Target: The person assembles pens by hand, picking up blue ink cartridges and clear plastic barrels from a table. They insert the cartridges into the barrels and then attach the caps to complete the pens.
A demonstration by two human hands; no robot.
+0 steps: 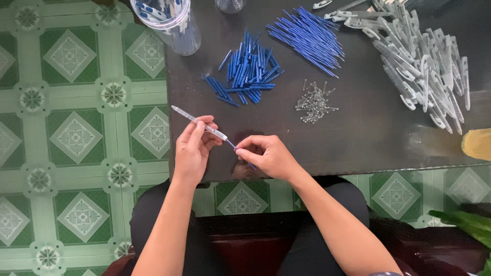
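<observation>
My left hand (pixel 193 148) grips a clear pen barrel (pixel 190 118) that slants up to the left over the table's near left corner. My right hand (pixel 266 153) pinches a thin blue refill (pixel 231 145) whose tip meets the barrel's open end. The refill's tail pokes out below my right fingers. Both hands hover just above the dark table (pixel 368 128), close to its front edge.
Further back lie a pile of short blue pen parts (pixel 247 71), a bundle of long blue refills (pixel 309 37), a small heap of metal springs (pixel 314 100) and a large heap of clear barrels (pixel 424 61). A clear plastic jar (pixel 169 20) stands at the back left. A green patterned tile floor (pixel 76 133) surrounds the table.
</observation>
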